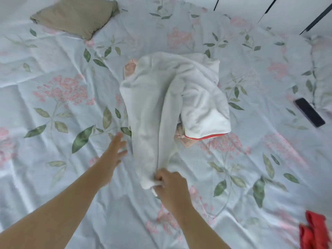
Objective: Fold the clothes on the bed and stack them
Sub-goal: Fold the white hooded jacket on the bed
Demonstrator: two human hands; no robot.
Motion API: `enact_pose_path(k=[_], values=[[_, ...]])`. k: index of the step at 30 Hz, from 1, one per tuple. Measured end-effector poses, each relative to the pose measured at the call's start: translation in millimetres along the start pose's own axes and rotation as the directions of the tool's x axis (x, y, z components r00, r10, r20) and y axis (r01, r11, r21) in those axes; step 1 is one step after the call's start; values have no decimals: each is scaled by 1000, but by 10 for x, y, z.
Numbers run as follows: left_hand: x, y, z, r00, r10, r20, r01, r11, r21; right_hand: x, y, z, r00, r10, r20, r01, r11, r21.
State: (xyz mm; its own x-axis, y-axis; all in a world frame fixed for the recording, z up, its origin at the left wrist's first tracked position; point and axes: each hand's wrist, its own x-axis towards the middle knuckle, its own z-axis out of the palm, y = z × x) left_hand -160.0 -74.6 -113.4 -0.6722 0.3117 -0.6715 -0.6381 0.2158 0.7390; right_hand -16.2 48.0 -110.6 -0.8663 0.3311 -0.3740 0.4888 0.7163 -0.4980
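Observation:
A white garment point(172, 97) with a red-trimmed edge lies bunched in the middle of the bed, draped over pink clothes point(129, 68) that peek out at its far left and near right. My right hand point(170, 184) grips the garment's near end, pinching the cloth in curled fingers. To the left of the garment my left hand point(113, 151) hovers with straight, spread fingers and holds nothing. A red garment point(312, 232) lies crumpled at the bottom right corner.
The bed is covered by a pale blue floral sheet point(62, 108). A beige pillow point(75, 15) lies at the far left. A black phone point(309, 112) rests on the sheet at the right. White wardrobe doors point(296, 9) stand behind the bed.

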Motion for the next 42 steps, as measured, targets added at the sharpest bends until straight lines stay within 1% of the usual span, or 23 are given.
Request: enact_pose_path(k=[2, 3, 4, 7, 9, 11, 13, 15, 17, 19, 20, 22, 26, 28, 29, 30, 33, 34, 35, 37, 38, 40, 42], values=[[-321, 47, 12, 999, -39, 3, 39, 968, -249, -447, -199, 174, 994, 6, 112, -13, 998, 64], [-460, 80, 38, 998, -57, 16, 60, 956, -289, -634, -295, 222, 987, 14, 161, -26, 997, 70], [-601, 120, 79, 997, -71, 22, 74, 967, -244, -804, -383, 232, 975, 24, 221, -40, 997, 67], [-935, 141, 243, 996, -91, 20, 88, 991, 101, -1218, -573, 140, 941, -18, 337, 6, 999, 36], [-1126, 86, 275, 996, -87, 23, 78, 959, 274, -1449, -635, -42, 943, -33, 331, 26, 999, 24], [-1318, 45, 248, 998, -67, -12, 67, 927, 369, -1657, -670, -258, 946, -36, 324, 15, 998, 67], [-1540, 49, 210, 998, 12, -59, 18, 875, 484, -1853, -718, -496, 948, -44, 315, -6, 988, 157], [-1785, 61, 160, 995, 4, -101, 54, 822, 568, -2040, -787, -710, 952, -42, 302, -40, 965, 260], [-2048, 82, 147, 981, -176, -79, 192, 889, 415, -2218, -851, -870, 958, -32, 284, -67, 940, 333], [-2284, 103, 168, 940, -336, 58, 321, 929, 185, -2391, -914, -987, 967, -30, 254, -72, 923, 379], [-2382, 101, 186, 933, -346, 100, 334, 935, 119, -2463, -931, -1030, 969, -31, 244, -73, 912, 404], [-2566, 149, 258, 955, -282, 91, 276, 959, 65, -2568, -958, -1091, 976, -26, 215, -80, 880, 468], [-2845, 256, 310, 984, -169, 48, 165, 984, 72, -2693, -1006, -1227, 972, -32, 233, -98, 846, 524], [-2961, 324, 277, 990, -121, 73, 118, 992, 45, -2738, -1018, -1288, 967, -22, 254, -152, 747, 647], [-3023, 368, 254, 993, -88, 84, 85, 996, 36, -2751, -1013, -1301, 968, 18, 251, -203, 646, 736], [-3086, 413, 227, 994, -49, 103, 45, 998, 46, -2757, -1010, -1306, 964, 87, 250, -259, 512, 819], [-3337, 533, 131, 973, 63, 223, -89, 990, 109, -2717, -995, -1270, 881, 333, 335, -348, -22, 937], [-3429, 568, 91, 957, 70, 282, -113, 984, 141, -2696, -1007, -1279, 859, 358, 367, -330, -162, 930], [-3512, 598, 45, 935, 63, 350, -129, 977, 168, -2675, -1032, -1300, 849, 353, 393, -315, -260, 913], [-3644, 656, -57, 879, 17, 476, -129, 971, 203, -2597, -1058, -1273, 851, 329, 410, -300, -336, 893], [-3679, 686, -113, 856, -11, 518, -121, 968, 221, -2557, -1073, -1244, 851, 331, 407, -304, -320, 897], [-3684, 734, -229, 833, -63, 549, -106, 956, 272, -2494, -1108, -1198, 837, 386, 388, -321, -229, 919], [-3626, 747, -302, 884, -94, 457, -81, 934, 348, -2452, -1126, -1200, 849, 439, 294, -303, -51, 952]])
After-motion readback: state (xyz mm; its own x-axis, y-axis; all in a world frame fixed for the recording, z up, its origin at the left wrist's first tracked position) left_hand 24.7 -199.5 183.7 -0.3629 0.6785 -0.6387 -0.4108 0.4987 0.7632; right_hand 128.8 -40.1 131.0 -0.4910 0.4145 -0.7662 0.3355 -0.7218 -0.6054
